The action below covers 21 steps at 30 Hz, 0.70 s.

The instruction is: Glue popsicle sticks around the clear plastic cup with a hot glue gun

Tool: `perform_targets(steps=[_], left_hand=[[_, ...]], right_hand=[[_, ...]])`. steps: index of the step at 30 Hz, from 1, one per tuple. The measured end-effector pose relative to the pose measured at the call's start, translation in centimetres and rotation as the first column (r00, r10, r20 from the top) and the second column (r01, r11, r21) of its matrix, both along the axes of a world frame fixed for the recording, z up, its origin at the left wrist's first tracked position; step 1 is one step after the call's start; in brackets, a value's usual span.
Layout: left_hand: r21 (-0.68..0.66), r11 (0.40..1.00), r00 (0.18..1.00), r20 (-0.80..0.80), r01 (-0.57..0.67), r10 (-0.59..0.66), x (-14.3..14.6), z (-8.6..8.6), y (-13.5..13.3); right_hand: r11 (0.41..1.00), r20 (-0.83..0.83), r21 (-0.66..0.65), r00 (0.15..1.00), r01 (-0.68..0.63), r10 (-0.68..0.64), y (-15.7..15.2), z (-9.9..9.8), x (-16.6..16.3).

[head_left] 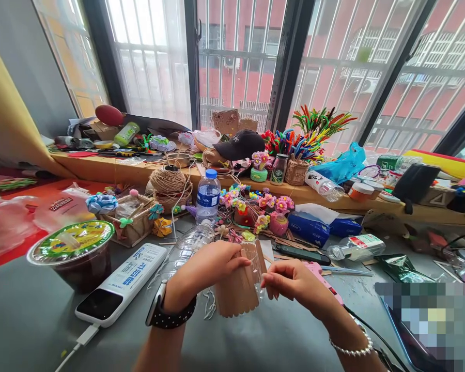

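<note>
Bright daylight through windows (pixel 240 57); glare upper left; edges stretched; lower-right corner pixelated.

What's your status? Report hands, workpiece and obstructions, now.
Left hand gripping stick-covered container. Right hand at container's right edge, grip unclear. Pink glue gun close behind right hand.

In front of the blue-capped bottle (pixel 208 199), the left hand (pixel 209 269) grips and hides part of a stick-clad container (pixel 238 299); I can't tell whether the right hand (pixel 300 285) pinches anything. Well right of the bottle, a phone (pixel 414 336) blurs into blocks; well left, a pink bag (pixel 8 232) is cut off.
</note>
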State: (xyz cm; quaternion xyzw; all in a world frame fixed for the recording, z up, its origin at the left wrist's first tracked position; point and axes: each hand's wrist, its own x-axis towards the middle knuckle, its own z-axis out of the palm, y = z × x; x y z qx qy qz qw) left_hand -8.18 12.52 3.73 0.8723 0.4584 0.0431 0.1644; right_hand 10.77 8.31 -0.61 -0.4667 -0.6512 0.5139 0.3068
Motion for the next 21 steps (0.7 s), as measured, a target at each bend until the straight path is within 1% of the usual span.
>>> perform_targets(steps=[2, 5, 9, 12, 16, 21], left_hand=[[-0.012, 1.000, 1.000, -0.016, -0.007, 0.007, 0.0, 0.0, 0.0], [-0.026, 1.000, 1.000, 0.004, 0.012, -0.012, 0.0, -0.2, 0.2], [0.005, 0.999, 0.999, 0.036, 0.035, -0.035, 0.5, -0.4, 0.3], [0.061, 0.998, 1.000, 0.019, 0.012, -0.013, 1.0, -0.7, 0.3], [0.142, 0.989, 0.999, 0.016, -0.034, 0.032, 1.6, -1.3, 0.6], [0.141, 0.988, 0.991, 0.125, -0.064, 0.047, 1.8, -1.8, 1.0]], right_hand=[[1.000, 0.000, -0.004, 1.000, -0.012, 0.012, 0.3, -0.3, -0.3], [1.000, 0.026, 0.017, 1.000, -0.007, 0.006, 0.6, -0.9, -0.5], [1.000, 0.052, 0.029, 0.999, -0.003, 0.001, 0.7, -1.5, -0.7], [0.999, 0.070, 0.047, 0.998, 0.004, -0.007, 0.7, -1.5, -0.9], [0.996, 0.159, 0.081, 0.986, 0.042, -0.055, 0.5, -1.1, -1.0], [0.986, 0.281, 0.158, 0.954, 0.062, -0.105, 0.5, -0.8, -1.1]])
